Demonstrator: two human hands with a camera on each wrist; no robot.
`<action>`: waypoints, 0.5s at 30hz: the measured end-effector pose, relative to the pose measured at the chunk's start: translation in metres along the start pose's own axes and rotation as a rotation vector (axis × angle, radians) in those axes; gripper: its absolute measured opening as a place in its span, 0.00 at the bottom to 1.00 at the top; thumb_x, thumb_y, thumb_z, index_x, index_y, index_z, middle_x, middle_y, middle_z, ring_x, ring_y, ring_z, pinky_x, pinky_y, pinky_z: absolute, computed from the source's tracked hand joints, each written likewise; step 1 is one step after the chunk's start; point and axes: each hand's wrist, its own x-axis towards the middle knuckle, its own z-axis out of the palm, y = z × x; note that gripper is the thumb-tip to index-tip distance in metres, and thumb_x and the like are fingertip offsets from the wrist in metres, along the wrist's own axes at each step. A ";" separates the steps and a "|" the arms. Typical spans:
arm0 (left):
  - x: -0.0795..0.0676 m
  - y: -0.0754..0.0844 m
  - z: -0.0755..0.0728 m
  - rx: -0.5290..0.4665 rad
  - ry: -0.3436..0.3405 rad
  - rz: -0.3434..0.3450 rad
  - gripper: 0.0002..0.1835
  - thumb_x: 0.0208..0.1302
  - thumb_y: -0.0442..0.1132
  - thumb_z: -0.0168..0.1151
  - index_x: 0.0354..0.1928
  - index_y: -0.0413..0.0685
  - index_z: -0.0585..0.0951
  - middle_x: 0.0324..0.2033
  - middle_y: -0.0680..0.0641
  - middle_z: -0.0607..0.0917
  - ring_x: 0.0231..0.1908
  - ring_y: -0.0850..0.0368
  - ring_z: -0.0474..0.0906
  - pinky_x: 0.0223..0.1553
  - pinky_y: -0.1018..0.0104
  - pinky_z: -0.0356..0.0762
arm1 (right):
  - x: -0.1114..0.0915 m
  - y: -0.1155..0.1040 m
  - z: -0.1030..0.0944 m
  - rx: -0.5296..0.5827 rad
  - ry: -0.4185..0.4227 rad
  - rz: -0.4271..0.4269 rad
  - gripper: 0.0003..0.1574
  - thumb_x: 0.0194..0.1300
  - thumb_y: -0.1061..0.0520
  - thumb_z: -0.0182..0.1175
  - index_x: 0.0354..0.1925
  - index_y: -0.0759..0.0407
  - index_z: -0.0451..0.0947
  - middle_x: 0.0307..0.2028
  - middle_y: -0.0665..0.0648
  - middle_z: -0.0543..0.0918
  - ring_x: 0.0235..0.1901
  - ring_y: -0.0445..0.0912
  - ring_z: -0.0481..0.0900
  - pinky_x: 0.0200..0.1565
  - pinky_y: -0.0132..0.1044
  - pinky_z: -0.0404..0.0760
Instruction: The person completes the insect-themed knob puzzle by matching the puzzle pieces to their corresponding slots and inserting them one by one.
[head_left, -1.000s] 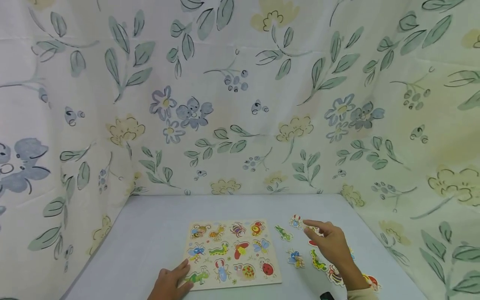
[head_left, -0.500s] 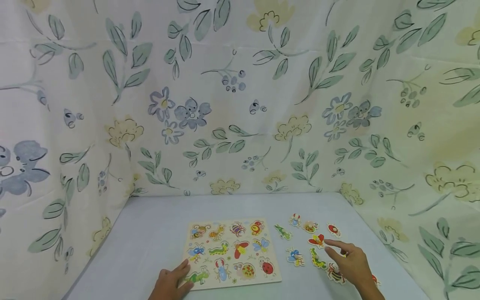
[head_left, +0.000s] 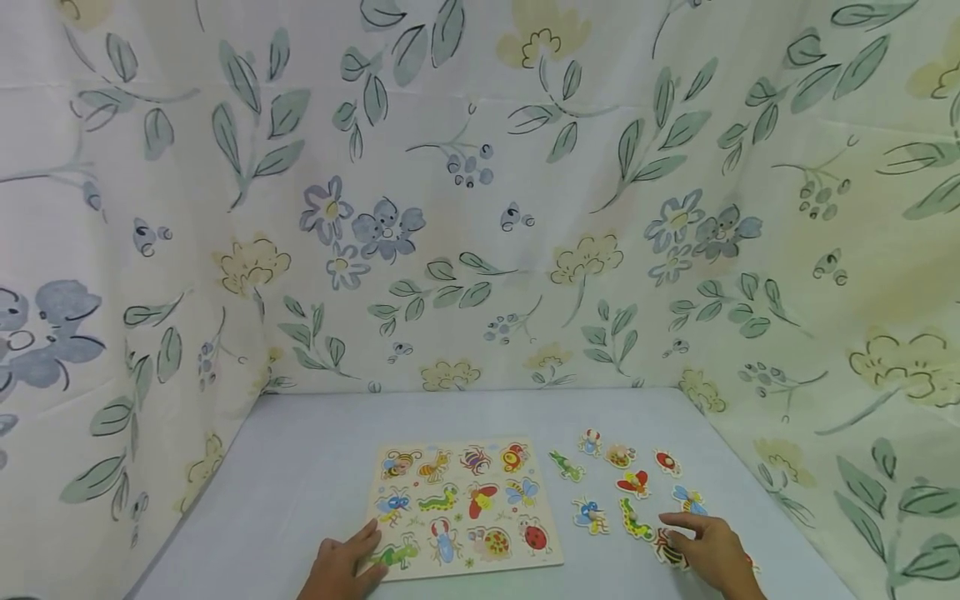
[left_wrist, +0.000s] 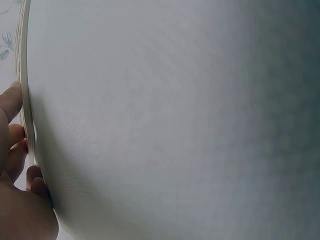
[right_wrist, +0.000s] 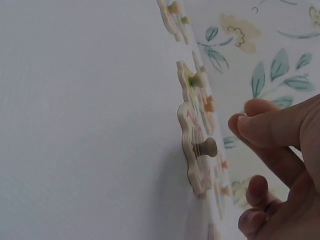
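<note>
In the head view my left hand (head_left: 341, 560) rests at the near left corner of a pale wooden puzzle board (head_left: 552, 542) printed with colourful insects. The left wrist view has its fingers (left_wrist: 12, 102) against the board's edge. My right hand (head_left: 711, 550) hovers beside a striped spider puzzle piece (head_left: 667, 552) on the table's right. Seen from the right wrist, thumb and forefinger are bent close together, just off the small round knob (right_wrist: 207, 147) of a piece, and hold nothing. A green caterpillar piece (head_left: 636, 521) lies left of the spider piece.
Several other knobbed insect pieces lie right of the board, among them a blue mosquito-like piece (head_left: 591, 515), a red-winged piece (head_left: 633, 483), a ladybird (head_left: 666, 461) and a bee-like piece (head_left: 688, 500). A floral curtain (head_left: 480, 325) surrounds the white table (head_left: 285, 467).
My right hand has moved from the far pieces back toward the near right, down to the spider piece, uncovering other pieces. The left hand stays at the board's corner.
</note>
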 end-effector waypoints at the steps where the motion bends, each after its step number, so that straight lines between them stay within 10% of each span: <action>1: 0.000 0.000 0.000 0.003 0.002 -0.001 0.33 0.53 0.53 0.70 0.57 0.39 0.78 0.65 0.48 0.71 0.32 0.59 0.60 0.33 0.64 0.64 | 0.001 0.002 0.001 -0.012 -0.010 0.007 0.13 0.56 0.62 0.66 0.42 0.60 0.86 0.16 0.51 0.73 0.19 0.47 0.66 0.22 0.37 0.64; 7: 0.001 0.001 0.000 0.000 0.012 -0.008 0.33 0.52 0.52 0.71 0.57 0.38 0.78 0.65 0.49 0.71 0.31 0.58 0.60 0.32 0.64 0.63 | 0.005 0.011 0.005 -0.065 -0.041 -0.029 0.09 0.56 0.63 0.66 0.36 0.56 0.88 0.38 0.56 0.85 0.29 0.46 0.71 0.29 0.40 0.68; 15: 0.000 -0.002 0.001 -0.017 0.013 0.022 0.34 0.52 0.52 0.71 0.57 0.39 0.78 0.65 0.50 0.70 0.32 0.59 0.60 0.33 0.65 0.64 | 0.004 0.017 0.009 -0.083 0.006 -0.019 0.06 0.55 0.63 0.68 0.32 0.53 0.88 0.33 0.52 0.85 0.29 0.45 0.73 0.30 0.41 0.70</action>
